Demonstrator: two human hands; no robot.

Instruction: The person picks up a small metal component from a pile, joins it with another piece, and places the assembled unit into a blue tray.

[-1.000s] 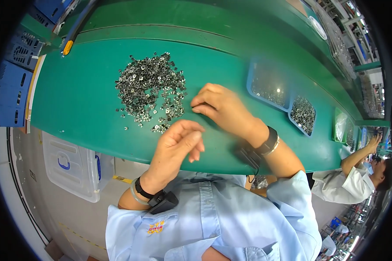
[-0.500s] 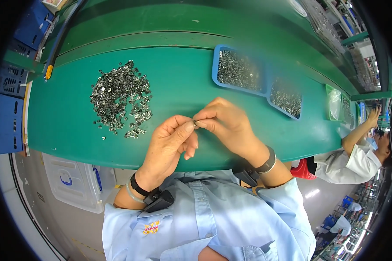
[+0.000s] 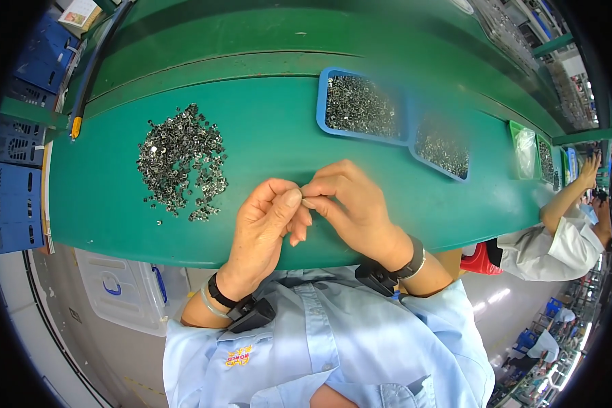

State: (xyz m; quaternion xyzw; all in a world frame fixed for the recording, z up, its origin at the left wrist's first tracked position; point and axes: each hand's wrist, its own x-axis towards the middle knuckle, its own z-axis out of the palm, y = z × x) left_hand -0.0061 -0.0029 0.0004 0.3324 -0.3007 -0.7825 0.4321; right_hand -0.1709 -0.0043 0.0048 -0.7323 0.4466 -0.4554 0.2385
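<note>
Green underneath, pinching thumb to finger with both left hand and right hand, touching tip to tip above the surface, hiding the gap, so being unable to tell whether gripping a piece. Having a loose heap of small metal pieces ahead on the left, two blue trays ahead on the right.

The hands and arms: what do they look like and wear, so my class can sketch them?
The left hand is ungloved, with a black band, a pale bangle and a boxy black device at the wrist. The right hand, also ungloved, has a dark strap, a shiny bangle and another black device. Light-blue sleeves cover the upper arms.
</note>
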